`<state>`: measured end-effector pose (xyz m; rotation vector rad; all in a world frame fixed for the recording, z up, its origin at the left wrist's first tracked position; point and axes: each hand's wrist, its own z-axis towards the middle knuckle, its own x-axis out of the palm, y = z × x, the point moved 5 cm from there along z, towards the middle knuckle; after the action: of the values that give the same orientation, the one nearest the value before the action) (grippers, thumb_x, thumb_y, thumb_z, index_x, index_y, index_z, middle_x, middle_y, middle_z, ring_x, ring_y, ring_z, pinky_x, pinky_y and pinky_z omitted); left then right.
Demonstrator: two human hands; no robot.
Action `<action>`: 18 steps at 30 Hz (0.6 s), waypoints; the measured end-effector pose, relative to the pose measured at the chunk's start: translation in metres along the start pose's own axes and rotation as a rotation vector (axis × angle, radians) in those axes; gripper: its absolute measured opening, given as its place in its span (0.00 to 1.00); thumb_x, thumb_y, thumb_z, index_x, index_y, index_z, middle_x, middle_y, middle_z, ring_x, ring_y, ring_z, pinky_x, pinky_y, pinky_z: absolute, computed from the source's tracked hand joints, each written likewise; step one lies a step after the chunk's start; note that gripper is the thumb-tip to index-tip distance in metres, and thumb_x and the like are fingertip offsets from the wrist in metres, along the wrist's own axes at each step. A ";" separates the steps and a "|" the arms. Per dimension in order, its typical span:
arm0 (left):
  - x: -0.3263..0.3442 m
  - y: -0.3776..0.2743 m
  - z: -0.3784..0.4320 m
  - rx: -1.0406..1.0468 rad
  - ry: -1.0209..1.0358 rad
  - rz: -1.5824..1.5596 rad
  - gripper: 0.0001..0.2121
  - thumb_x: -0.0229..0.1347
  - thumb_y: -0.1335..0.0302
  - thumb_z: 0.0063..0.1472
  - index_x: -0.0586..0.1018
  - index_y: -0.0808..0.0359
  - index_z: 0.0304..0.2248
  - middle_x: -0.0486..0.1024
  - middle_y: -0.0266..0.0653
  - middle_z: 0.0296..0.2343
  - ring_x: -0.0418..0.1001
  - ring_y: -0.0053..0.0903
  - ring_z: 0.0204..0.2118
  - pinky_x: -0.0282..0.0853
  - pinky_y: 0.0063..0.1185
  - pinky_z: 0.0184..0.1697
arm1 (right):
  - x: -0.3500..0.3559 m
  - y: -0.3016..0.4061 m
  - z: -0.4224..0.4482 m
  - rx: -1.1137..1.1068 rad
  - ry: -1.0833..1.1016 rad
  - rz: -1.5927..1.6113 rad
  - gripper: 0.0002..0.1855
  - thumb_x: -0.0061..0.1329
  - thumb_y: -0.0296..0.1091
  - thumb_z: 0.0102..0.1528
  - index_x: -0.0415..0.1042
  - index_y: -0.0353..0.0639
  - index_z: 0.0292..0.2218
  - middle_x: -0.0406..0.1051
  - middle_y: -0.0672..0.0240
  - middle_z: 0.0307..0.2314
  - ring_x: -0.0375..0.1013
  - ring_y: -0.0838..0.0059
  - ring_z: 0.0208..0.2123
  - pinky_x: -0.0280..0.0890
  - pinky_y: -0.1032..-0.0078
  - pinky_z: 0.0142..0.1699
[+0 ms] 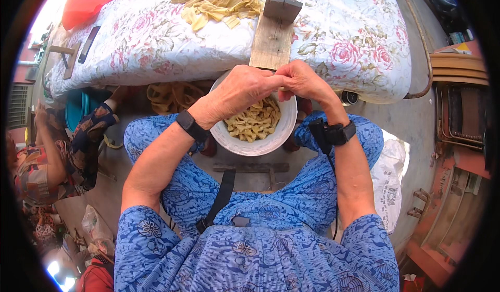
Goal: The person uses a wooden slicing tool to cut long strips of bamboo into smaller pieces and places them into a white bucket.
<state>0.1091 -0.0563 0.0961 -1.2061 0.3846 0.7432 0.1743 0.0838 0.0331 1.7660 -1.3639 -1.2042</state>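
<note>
My left hand (247,84) and my right hand (302,80) meet above the far rim of a white bowl (254,150). Their fingertips touch at the near end of a wooden board (271,49). A small bit of pale yellow strip (281,90) shows by the fingers of my right hand; the fingers hide most of it. What my left fingers pinch is hidden. Many short pale yellow cut pieces (254,122) lie in the bowl between my knees. A dark upright block (283,7) stands at the board's far end. Long yellowish strips (222,3) are heaped left of it.
A floral cloth (156,49) covers the table. On its left lie a red plastic bag (91,3), a dark phone-like slab (89,44) and a wooden stand (70,63). Another person (50,155) sits left beside a teal bucket (78,108). A white printed sack (386,182) lies right.
</note>
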 end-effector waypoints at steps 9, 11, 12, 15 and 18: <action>-0.025 0.060 -0.013 -0.518 -0.156 -0.649 0.08 0.57 0.71 0.64 0.81 0.67 0.31 0.72 0.23 0.21 0.64 0.06 0.24 0.60 0.11 0.25 | 0.035 0.048 -0.024 -0.238 0.449 0.559 0.20 0.52 0.46 0.61 0.78 0.33 0.39 0.63 0.79 0.12 0.57 0.91 0.14 0.50 0.87 0.21; -0.009 0.067 -0.016 -0.601 -0.124 -0.857 0.08 0.55 0.69 0.66 0.80 0.65 0.35 0.71 0.23 0.21 0.63 0.06 0.22 0.57 0.11 0.24 | 0.022 0.054 -0.021 -0.284 0.262 0.735 0.21 0.52 0.45 0.61 0.77 0.33 0.42 0.63 0.80 0.13 0.57 0.89 0.14 0.52 0.87 0.21; 0.004 0.067 -0.018 -0.649 -0.106 -1.015 0.09 0.54 0.68 0.67 0.79 0.65 0.36 0.71 0.23 0.21 0.62 0.07 0.21 0.56 0.11 0.23 | 0.015 0.054 -0.019 -0.287 0.157 0.760 0.20 0.52 0.44 0.61 0.77 0.34 0.43 0.65 0.79 0.13 0.58 0.89 0.14 0.53 0.87 0.22; 0.030 0.067 -0.024 -0.733 -0.022 -1.254 0.09 0.52 0.66 0.68 0.77 0.63 0.39 0.69 0.23 0.20 0.59 0.08 0.18 0.54 0.12 0.23 | 0.016 0.051 -0.016 -0.275 -0.031 0.471 0.15 0.52 0.42 0.59 0.78 0.38 0.40 0.68 0.76 0.16 0.61 0.86 0.15 0.57 0.84 0.23; 0.046 0.066 -0.027 -0.831 0.100 -1.387 0.09 0.53 0.66 0.68 0.75 0.64 0.40 0.67 0.25 0.20 0.57 0.08 0.17 0.53 0.12 0.23 | 0.012 0.046 -0.019 -0.334 -0.238 0.010 0.11 0.54 0.35 0.56 0.79 0.45 0.41 0.72 0.72 0.18 0.66 0.85 0.18 0.62 0.82 0.25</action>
<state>0.0988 -0.0564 0.0117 -1.8763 -0.7535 -0.4480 0.1731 0.0571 0.0772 1.4164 -1.2104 -1.5746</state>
